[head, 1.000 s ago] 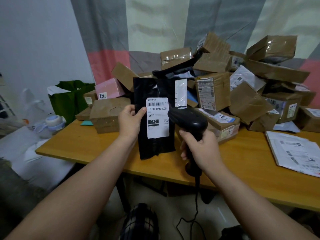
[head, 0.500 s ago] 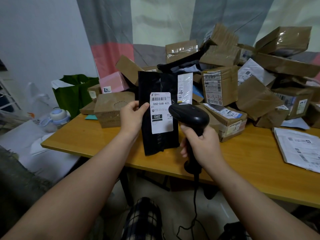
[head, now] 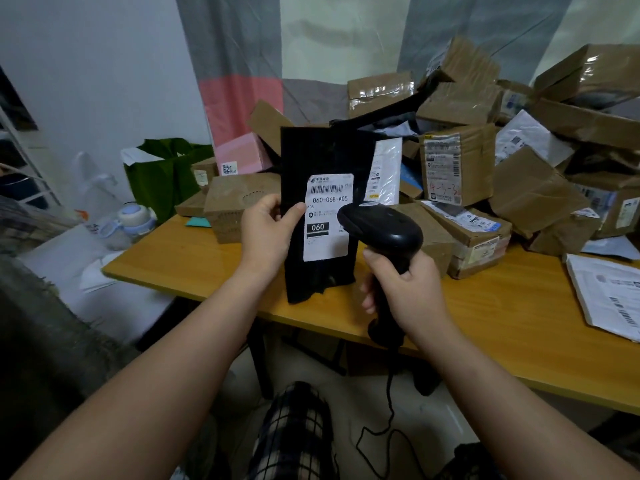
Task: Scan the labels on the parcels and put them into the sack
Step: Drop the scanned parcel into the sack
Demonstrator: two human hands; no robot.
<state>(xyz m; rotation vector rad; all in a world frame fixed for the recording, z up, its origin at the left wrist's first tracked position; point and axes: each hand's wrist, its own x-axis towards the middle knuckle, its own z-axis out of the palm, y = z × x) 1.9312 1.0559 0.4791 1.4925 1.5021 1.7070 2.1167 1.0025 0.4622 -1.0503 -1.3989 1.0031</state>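
While the left hand (head: 265, 233) pinches the black parcel (head: 318, 150), the right hand (head: 412, 292) grips the scanner (head: 384, 226) — just beside.

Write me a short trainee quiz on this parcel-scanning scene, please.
1. True or false: the right hand grips the black scanner by its handle.
2. What is printed in the dark block on the white label? A) 060 B) 620 C) 405
3. Fill in: the black parcel is held upright by the ___ hand.

Key: 1 true; 2 A; 3 left hand.
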